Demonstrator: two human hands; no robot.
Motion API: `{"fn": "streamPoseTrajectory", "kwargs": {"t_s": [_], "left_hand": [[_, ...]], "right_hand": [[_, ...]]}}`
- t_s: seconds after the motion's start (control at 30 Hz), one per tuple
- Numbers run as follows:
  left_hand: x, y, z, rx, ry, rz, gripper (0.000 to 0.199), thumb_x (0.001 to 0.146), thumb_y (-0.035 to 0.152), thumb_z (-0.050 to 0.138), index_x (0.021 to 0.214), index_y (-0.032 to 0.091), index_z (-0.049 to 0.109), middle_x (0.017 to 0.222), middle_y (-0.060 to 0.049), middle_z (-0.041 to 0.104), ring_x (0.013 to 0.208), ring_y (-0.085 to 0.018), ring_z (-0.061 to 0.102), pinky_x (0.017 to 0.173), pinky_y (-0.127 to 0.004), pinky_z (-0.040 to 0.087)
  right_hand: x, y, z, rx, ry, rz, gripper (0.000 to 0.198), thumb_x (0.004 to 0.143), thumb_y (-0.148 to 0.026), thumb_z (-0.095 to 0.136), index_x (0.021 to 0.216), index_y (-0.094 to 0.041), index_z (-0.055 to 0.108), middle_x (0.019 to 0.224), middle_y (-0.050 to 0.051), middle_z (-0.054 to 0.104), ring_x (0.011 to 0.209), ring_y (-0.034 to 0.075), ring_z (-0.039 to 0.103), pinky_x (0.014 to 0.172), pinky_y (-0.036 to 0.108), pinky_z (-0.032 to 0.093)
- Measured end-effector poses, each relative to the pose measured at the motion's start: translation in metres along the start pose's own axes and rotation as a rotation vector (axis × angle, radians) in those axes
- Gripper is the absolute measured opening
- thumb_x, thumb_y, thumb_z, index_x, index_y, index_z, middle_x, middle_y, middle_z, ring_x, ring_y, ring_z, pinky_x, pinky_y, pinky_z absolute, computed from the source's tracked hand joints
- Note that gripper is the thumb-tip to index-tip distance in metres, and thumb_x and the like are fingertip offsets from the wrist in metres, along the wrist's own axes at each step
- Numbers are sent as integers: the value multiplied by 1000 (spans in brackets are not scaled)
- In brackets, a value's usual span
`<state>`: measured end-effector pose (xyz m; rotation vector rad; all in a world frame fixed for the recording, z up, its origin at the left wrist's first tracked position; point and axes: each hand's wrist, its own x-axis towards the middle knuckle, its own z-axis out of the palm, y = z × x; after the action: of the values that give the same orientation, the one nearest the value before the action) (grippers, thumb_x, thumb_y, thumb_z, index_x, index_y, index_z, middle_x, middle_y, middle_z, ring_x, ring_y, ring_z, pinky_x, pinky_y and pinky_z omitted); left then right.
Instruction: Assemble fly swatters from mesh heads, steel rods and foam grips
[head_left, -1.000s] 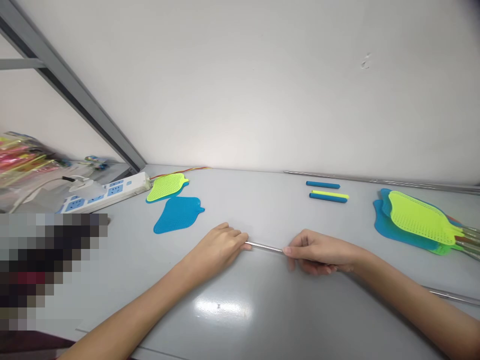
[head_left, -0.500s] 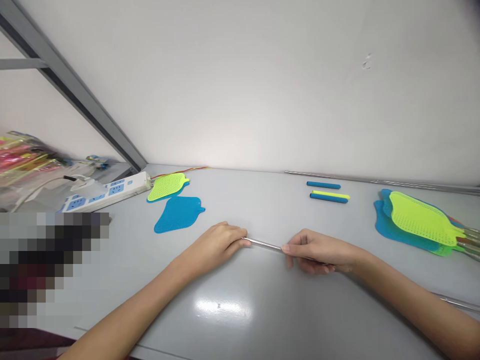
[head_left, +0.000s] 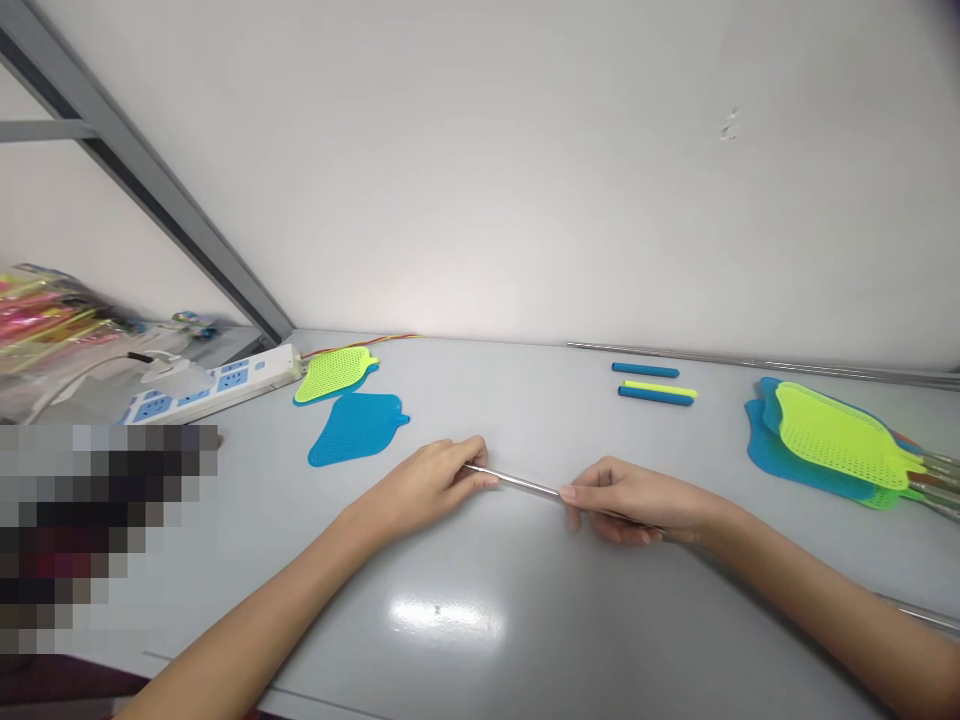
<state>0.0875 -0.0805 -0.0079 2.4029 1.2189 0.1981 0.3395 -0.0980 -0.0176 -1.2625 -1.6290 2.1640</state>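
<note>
Your left hand [head_left: 430,488] has loosened a bit, so more rod [head_left: 527,485] shows. It and your right hand [head_left: 637,497] still pinch it.

We hold the rod [head_left: 527,486], thin, straight and shiny silver, slantwise over the table [head_left: 517,400], its left stretch nearer the back edge, its right nearer the front.

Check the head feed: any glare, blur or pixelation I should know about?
Head view throughout: glare on the grey table below the left hand; the metal rod glints; wrapped packages at far left look smeared; pixelation masks part of the lower left.
</note>
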Motion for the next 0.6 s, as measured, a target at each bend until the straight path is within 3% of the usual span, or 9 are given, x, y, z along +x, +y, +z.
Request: {"fn": "streamPoseTrajectory", "kwargs": {"t_s": [0.33,0.6], "left_hand": [[0,0,-2,-85,28,-19,27,82,45,39,74,20,40,64,3,47,60,-13,45,53,-23,30],[-1,2,4,1,22,31,32,84,41,38,63,19,27,55,5,39,53,-11,38,49,-22,25]], "right_hand": [[0,-1,1,-6,21,-4,38,74,-47,50,74,-11,61,42,-5,42,31,3,30,29,16,17],[0,0,-1,-29,3,17,38,74,-48,50,72,-11,61,42,-5,42,31,2,30,29,16,18]]}}
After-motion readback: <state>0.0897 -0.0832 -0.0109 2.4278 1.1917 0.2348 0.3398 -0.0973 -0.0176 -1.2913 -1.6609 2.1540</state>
